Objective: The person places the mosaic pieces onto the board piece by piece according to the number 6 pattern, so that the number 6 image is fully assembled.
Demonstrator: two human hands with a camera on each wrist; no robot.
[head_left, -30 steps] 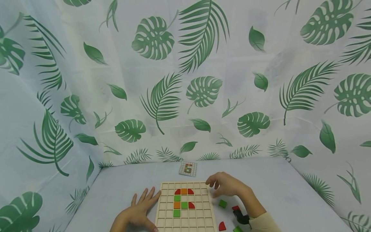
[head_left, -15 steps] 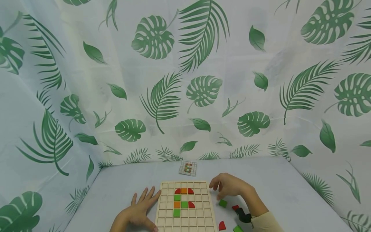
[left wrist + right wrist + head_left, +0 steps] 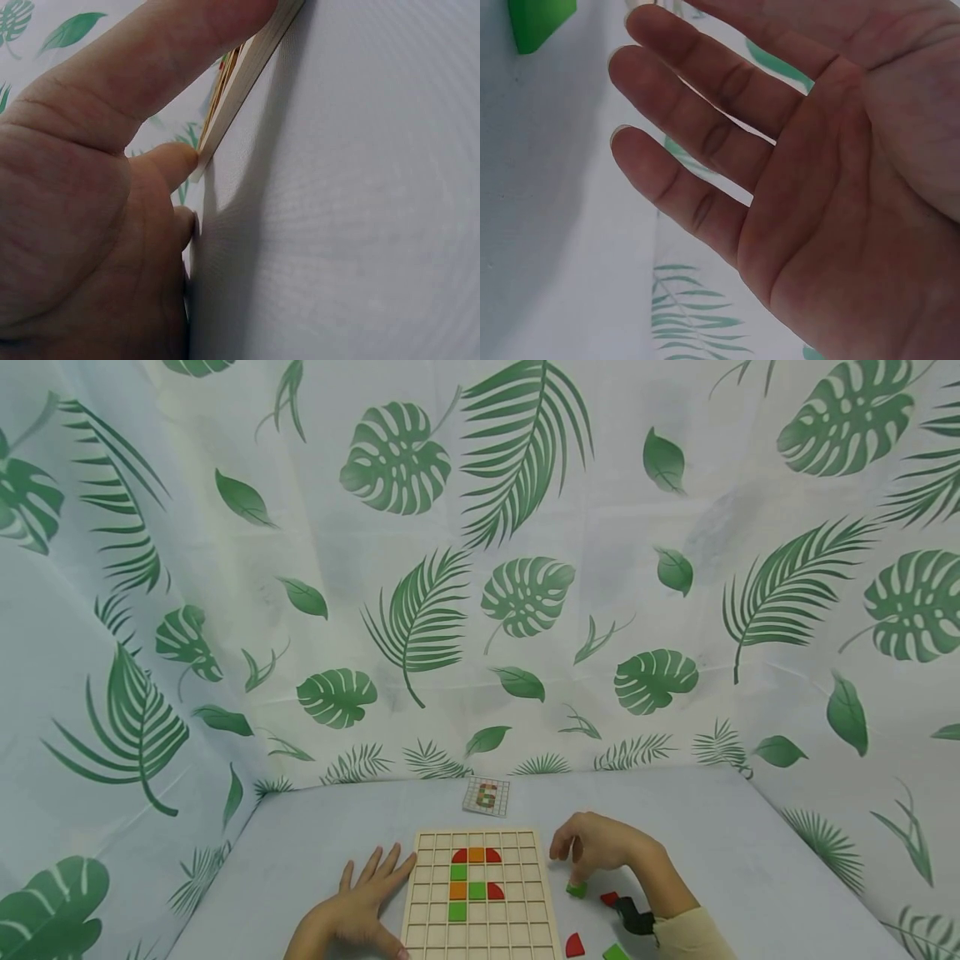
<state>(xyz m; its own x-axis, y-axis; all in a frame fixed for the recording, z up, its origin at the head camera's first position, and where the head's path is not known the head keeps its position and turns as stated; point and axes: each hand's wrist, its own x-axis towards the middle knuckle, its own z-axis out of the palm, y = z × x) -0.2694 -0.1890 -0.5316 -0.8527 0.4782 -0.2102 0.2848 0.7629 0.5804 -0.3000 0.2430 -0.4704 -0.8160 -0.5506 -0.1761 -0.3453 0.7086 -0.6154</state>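
Observation:
A wooden grid board (image 3: 525,906) lies on the table with red, orange and green tiles set in some of its squares. My left hand (image 3: 363,902) is spread at the board's left edge, its fingers and thumb touching the side. Right of the board, my right hand (image 3: 603,845) is over a green square tile (image 3: 576,890), with the thumb tip at the tile's far edge. In the right wrist view the fingers (image 3: 682,97) are loosely bent and nothing is seen between them; the green tile shows at the upper left corner, apart from the visible fingertips.
A small pattern card (image 3: 486,796) lies behind the board. Loose by the right forearm are a red tile (image 3: 609,899), a red quarter-round tile (image 3: 574,945) and another green tile (image 3: 616,952). A leaf-printed curtain (image 3: 480,610) encloses the table.
My right hand has moved right and toward me, from the board's upper right corner to the green square tile. My left hand and the board have stayed in place.

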